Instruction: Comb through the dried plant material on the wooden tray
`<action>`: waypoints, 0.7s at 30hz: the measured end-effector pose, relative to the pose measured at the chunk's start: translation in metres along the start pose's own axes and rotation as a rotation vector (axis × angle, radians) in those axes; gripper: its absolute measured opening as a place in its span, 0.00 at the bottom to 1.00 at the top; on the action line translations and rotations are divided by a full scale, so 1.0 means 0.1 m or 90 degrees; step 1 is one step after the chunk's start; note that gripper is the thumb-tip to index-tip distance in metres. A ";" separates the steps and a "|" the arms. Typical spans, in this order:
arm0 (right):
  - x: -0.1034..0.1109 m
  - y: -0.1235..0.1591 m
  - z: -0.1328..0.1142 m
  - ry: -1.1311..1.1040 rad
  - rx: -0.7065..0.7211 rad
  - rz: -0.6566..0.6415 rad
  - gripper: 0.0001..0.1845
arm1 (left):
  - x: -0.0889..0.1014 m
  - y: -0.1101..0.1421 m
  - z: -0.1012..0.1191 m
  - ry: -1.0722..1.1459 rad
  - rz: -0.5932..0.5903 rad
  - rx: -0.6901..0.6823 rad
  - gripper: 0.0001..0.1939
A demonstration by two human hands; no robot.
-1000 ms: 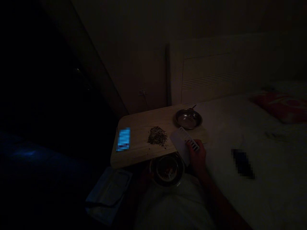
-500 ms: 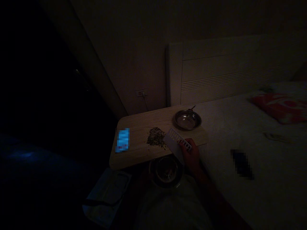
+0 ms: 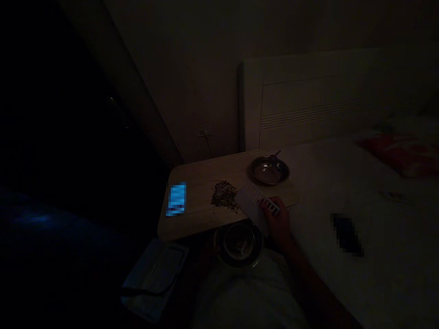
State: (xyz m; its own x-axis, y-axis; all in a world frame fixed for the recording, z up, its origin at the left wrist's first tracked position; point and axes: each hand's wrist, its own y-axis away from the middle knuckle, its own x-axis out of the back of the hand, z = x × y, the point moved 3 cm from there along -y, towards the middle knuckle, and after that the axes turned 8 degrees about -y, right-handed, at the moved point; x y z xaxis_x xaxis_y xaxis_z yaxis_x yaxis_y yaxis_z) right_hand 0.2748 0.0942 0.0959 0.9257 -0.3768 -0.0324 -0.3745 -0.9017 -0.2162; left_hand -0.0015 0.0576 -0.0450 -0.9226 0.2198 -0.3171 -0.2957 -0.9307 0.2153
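My right hand [image 3: 278, 221] is closed round a flat white piece [image 3: 252, 205] with a row of dark slots along its upper edge. The piece's far end touches or hangs just over the right side of a pile of small dark and pale bits, like seeds [image 3: 223, 195], on the wooden tabletop [image 3: 195, 178]. Below the table's front edge, a round metal bowl [image 3: 255, 256] sits over my lap, with a little something inside. My left hand [image 3: 211, 251] is at this bowl's left rim and seems to grip it; darkness hides most of its fingers.
A second metal bowl [image 3: 269, 171] with a handle sticking up behind it stands at the table's back right. A lit, blurred-out phone-like screen [image 3: 176, 199] lies on the left. A bed [image 3: 318, 183] adjoins the right side; a pale bag-like thing [image 3: 154, 278] is lower left.
My right hand and the white piece have shifted slightly right. The picture has grown a bit darker. The pile and both bowls look nearly the same.
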 end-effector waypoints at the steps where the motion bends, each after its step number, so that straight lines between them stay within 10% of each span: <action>1: -0.01 0.00 0.00 -0.004 -0.006 -0.014 0.16 | 0.01 0.00 -0.02 -0.007 -0.002 0.007 0.35; 21: 0.12 -0.03 -0.01 0.081 0.042 0.021 0.14 | -0.03 0.00 0.10 -0.074 0.005 -0.004 0.37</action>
State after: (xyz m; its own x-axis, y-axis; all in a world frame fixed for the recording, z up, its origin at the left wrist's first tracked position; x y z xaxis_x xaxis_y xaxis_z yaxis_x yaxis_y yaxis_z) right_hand 0.2871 0.0917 0.0969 0.8975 -0.4333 0.0820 -0.3963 -0.8740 -0.2812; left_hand -0.0016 0.0603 -0.0346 -0.9472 0.2451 -0.2069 -0.2879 -0.9339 0.2119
